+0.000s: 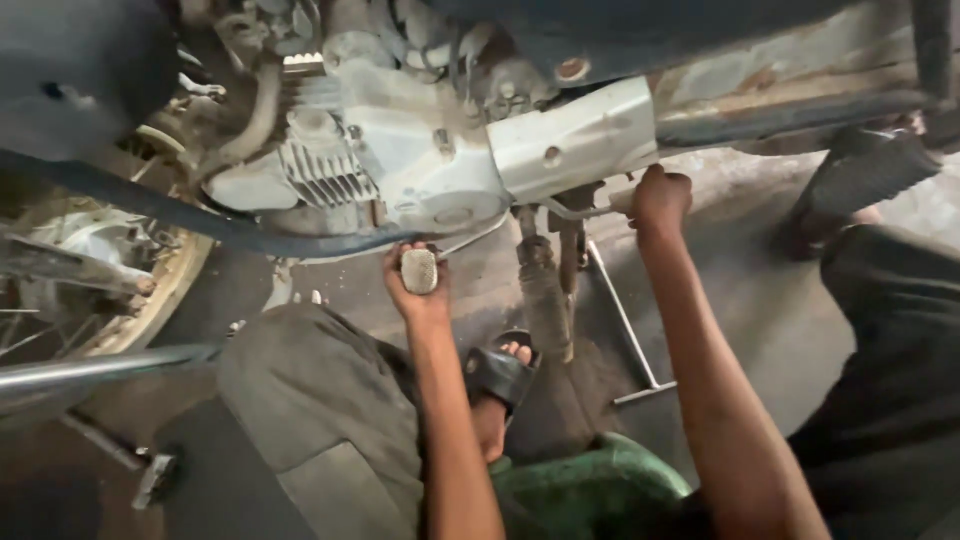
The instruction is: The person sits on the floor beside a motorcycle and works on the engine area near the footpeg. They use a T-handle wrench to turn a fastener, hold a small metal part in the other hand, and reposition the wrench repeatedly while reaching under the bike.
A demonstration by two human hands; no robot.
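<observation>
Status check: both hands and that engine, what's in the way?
Left hand gripping a small ribbed pedal pad under the motorcycle engine. Right hand closed on a part by the silver cover. Kickstand stands between the arms.

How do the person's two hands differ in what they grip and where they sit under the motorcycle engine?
The left hand wraps a small textured metal pedal pad below the engine case; the right hand closes on a thin bent lever beside the silver cover. The left hand sits lower and nearer the front wheel; the right hand sits higher, further back. Both are closed in fists, arms reaching up.
</observation>
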